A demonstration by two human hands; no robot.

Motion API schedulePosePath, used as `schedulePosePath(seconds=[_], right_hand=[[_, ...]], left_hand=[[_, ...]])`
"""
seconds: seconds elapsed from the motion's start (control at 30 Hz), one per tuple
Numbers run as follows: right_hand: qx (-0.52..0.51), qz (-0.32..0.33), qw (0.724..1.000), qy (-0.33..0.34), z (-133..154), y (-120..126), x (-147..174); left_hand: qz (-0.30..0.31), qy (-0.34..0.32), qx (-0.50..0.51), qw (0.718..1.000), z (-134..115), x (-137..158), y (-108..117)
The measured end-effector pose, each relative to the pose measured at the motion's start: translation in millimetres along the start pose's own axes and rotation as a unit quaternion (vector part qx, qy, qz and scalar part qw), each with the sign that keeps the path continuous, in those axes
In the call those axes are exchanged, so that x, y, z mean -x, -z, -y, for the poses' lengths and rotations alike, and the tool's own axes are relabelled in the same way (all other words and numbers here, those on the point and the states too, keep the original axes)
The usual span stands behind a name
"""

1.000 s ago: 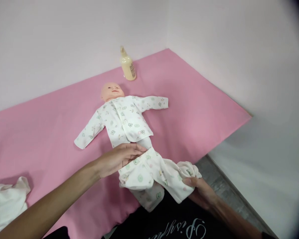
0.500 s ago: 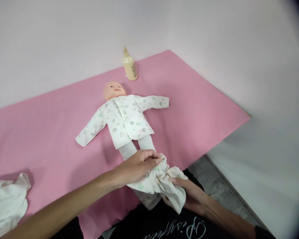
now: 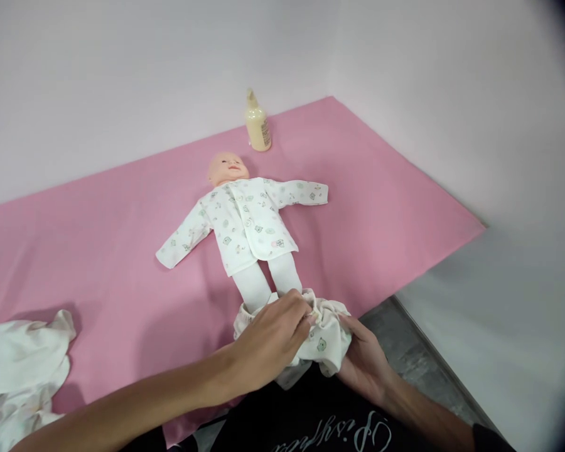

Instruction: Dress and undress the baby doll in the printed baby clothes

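A baby doll (image 3: pixel 252 220) in a white printed jacket lies on its back, arms spread, legs toward me. Bunched around its lower legs are white printed baby pants (image 3: pixel 327 342). My left hand (image 3: pixel 275 336) pinches the gathered waistband near the doll's feet, its fingertips partly hidden by the cloth. From the right side my right hand (image 3: pixel 365 361) grips the bunched fabric, with the thumb on top and the other fingers mostly underneath. The doll's feet are covered by the cloth and my left hand.
The doll rests on a pink-covered table (image 3: pixel 386 207). Behind its head stands a pump bottle (image 3: pixel 258 129) of pale yellow liquid. Crumpled white cloth (image 3: pixel 26 358) lies at the left front. White walls (image 3: pixel 145 75) border the back and right side.
The pants have moved up and left around the doll's lower legs, now more bunched. My left hand has turned over the waistband. The view has shifted slightly.
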State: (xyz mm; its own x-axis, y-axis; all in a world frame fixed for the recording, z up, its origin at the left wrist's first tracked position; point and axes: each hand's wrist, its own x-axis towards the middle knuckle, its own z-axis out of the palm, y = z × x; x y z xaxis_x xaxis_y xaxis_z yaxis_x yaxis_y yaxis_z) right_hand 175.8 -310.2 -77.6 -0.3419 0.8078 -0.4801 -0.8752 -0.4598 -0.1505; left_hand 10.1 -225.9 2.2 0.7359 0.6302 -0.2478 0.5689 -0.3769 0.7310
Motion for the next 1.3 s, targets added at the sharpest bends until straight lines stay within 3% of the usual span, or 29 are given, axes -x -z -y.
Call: schedulePosePath(seconds=[0.2, 0.33, 0.4, 0.57, 0.73, 0.8, 0.93, 1.17, 1.3], right_hand=[[-0.01, 0.007, 1.0, 0.014, 1, -6, -3], [-0.019, 0.018, 1.0, 0.01, 4, -10, -1], [-0.016, 0.015, 1.0, 0.014, 6, -11, -1], [0.014, -0.002, 1.0, 0.005, 4, -13, -2], [0.054, -0.054, 0.997, 0.026, 2, -18, -2], [0.074, -0.074, 0.994, 0.04, 1, -19, 0], [0.097, -0.108, 0.987, 0.066, -1, -20, 8], [0.098, -0.16, 0.98, 0.069, -2, -17, 19], [0.09, -0.193, 0.973, 0.086, -1, -14, 21]], left_hand=[[-0.093, -0.107, -0.16, 0.977, 1, 12, -22], [-0.193, -0.089, -0.156, 0.965, 3, 11, -25], [-0.204, -0.09, -0.141, 0.964, 3, 12, -24], [-0.109, -0.161, -0.138, 0.971, 9, 17, -24], [-0.088, -0.115, -0.23, 0.962, 26, 9, -4], [-0.061, -0.129, -0.307, 0.941, 36, 0, 6], [0.018, -0.232, -0.4, 0.886, 56, -23, 13], [0.064, -0.233, -0.451, 0.859, 55, -61, 6], [0.034, -0.264, -0.42, 0.868, 52, -64, 16]])
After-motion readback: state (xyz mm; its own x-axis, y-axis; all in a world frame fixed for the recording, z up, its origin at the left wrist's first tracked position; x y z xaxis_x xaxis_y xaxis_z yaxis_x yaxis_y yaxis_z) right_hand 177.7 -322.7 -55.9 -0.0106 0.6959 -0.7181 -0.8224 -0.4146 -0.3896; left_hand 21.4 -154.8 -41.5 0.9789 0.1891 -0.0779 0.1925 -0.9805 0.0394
